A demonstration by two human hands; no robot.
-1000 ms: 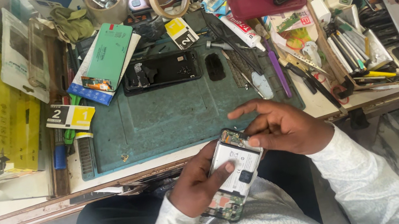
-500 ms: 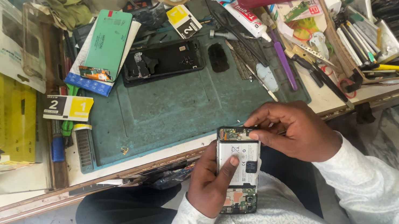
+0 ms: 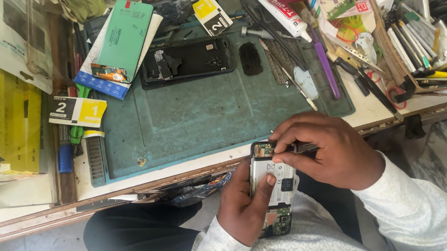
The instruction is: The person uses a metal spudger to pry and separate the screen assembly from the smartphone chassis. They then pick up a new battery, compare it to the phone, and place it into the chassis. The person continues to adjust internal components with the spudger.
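An opened smartphone (image 3: 273, 196) with its back off shows a white battery and green circuit boards. My left hand (image 3: 245, 207) grips it from the left side, thumb pressed on the battery. My right hand (image 3: 326, 153) curls over the phone's upper end, fingertips pinching at the top edge where a thin dark tool or part (image 3: 301, 147) lies under the fingers. Both hands sit over my lap, just in front of the workbench edge (image 3: 183, 172).
A green work mat (image 3: 197, 118) holds a black phone back shell (image 3: 188, 61) with loose screws. A green box (image 3: 119, 39), tape rolls, a glue tube (image 3: 279, 8), tweezers and screwdrivers crowd the right side. Yellow packages (image 3: 14, 119) stand at left.
The phone has turned more upright in my left hand and my right hand has shifted over its top edge. The view has shifted slightly.
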